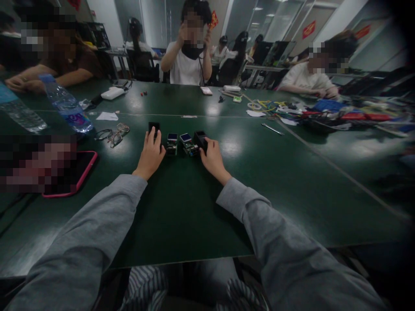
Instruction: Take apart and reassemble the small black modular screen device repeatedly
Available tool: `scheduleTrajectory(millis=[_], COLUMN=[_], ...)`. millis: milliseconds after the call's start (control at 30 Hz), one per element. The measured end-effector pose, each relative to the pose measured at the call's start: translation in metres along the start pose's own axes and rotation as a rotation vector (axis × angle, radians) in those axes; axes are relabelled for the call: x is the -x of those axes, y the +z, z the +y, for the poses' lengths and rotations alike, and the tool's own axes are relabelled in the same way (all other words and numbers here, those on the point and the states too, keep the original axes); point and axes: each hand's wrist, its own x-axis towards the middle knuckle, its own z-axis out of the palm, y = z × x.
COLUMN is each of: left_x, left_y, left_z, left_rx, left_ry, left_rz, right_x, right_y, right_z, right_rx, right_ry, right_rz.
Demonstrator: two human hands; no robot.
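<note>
My left hand (150, 154) is over a small black case (154, 126), its fingers on the case and the thumb at the near right side; much of the case is hidden under the hand. A second black case (200, 137), box-shaped and hollow-looking on top, is held between the thumb and fingers of my right hand (213, 157). Between the hands lie two small green circuit boards, each with a little dark screen: the left board (171, 149) sits straight, and the right board (190, 149) is turned at an angle close beside the right-hand case.
Eyeglasses (117, 136), a water bottle (69, 106) and a pink-edged tablet (84, 172) are on the left. A wrench (272, 129) lies to the right, before a heap of cables and tools (337, 113). Several people sit around the green table (194, 207).
</note>
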Motion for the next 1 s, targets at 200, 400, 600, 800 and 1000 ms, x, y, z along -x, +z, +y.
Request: scheduleTrajectory(millis=[200,400,600,800,1000], left_x=[0.003,0.002,0.003,0.004,0.004], left_y=[0.007,-0.012,-0.018,-0.009,-0.005], left_z=[-0.005,0.016,0.034,0.030,0.028], left_rx=[-0.042,-0.051,-0.050,-0.069,-0.098], left_ry=[-0.073,0.041,0.325,0.360,0.336], left_rz=[-0.082,0.058,-0.132,-0.205,-0.198], right_x=[0.001,0.000,0.004,0.005,0.000], right_y=[0.003,-0.005,-0.012,-0.006,-0.005], right_z=[0.002,-0.009,-0.030,-0.031,-0.034], right_rx=[0.019,0.083,0.034,0.129,0.206], right_ry=[-0.028,-0.085,-0.374,-0.446,-0.354], right_rz=[0.032,0.092,-0.114,-0.218,-0.193])
